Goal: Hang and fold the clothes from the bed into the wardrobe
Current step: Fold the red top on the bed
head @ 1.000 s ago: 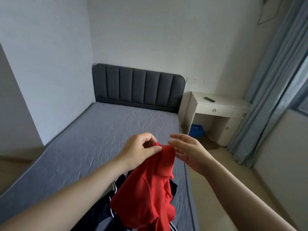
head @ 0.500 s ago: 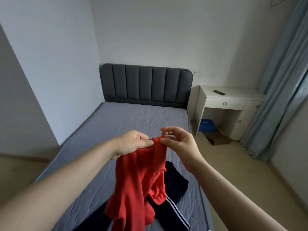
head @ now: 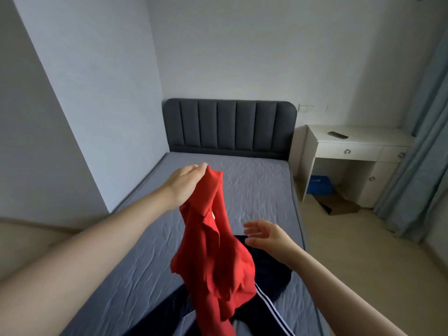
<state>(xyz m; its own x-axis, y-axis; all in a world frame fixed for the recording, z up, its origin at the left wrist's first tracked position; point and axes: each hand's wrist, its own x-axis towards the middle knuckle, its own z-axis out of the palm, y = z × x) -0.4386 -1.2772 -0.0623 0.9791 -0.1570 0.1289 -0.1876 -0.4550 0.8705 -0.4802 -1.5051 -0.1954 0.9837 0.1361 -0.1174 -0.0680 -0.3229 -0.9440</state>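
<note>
Over wrinkled grey bed [head: 254,185]: left hand [head: 185,184] pinches red shirt [head: 218,258]; right hand [head: 269,235] spread, free; white desk [head: 358,141] alongside.

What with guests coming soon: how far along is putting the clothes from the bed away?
Early. Done: nothing visibly hung or folded, and no wardrobe is in view. In hand: the left hand holds the red shirt by its top, bunched and hanging over the bed; the right hand is open beside it. Left: that shirt, plus the dark garment with white stripes lying on the bed.
</note>
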